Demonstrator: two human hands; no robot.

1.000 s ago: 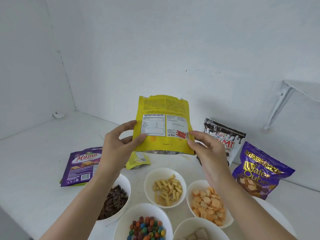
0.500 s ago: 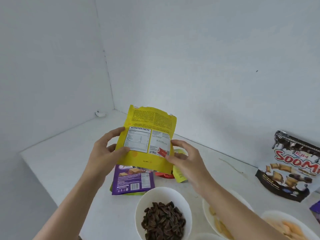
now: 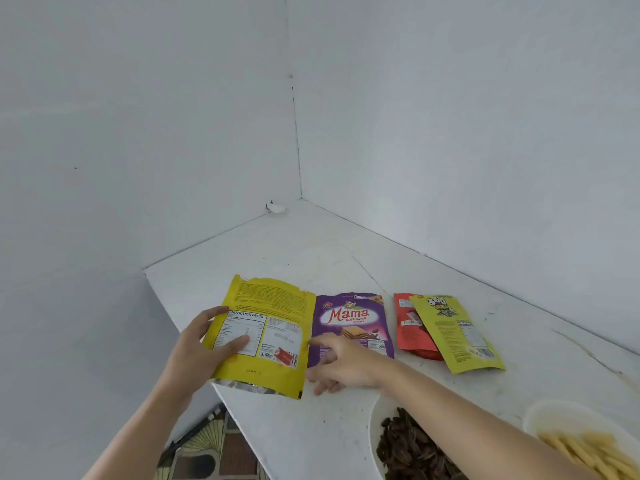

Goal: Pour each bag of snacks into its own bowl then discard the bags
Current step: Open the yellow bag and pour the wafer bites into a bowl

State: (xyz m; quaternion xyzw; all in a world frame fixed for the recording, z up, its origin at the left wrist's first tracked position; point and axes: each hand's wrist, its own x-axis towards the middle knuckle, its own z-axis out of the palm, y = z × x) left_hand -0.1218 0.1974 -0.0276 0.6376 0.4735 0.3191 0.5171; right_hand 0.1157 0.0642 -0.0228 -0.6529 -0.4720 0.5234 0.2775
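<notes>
Since half a second ago the yellow bag (image 3: 266,327) has come down from mid-air to the left end of the counter (image 3: 311,244), and my view has swung left with it

- Bag: printed back up, torn top pointing away, foil bottom hanging past the counter's near edge. It looks flat and empty. I cannot tell whether it rests on the surface yet
- Left hand (image 3: 197,351): grips the bag's left side, thumb across the nutrition panel
- Right hand (image 3: 343,365): fingers loosely spread, holding nothing. Its forefinger is at the bag's right edge, contact unclear
- Just beside it, right: purple Mama bag (image 3: 349,317), then a red bag (image 3: 405,327) partly under a yellow-green bag (image 3: 457,334), all lying flat
- Near right: bowl of dark seeds (image 3: 375,431) and bowl of yellow sticks (image 3: 554,410), both filled

My reading: this one is poured out and joining the spent pile, so next comes letting go and returning for an unopened bag
</notes>
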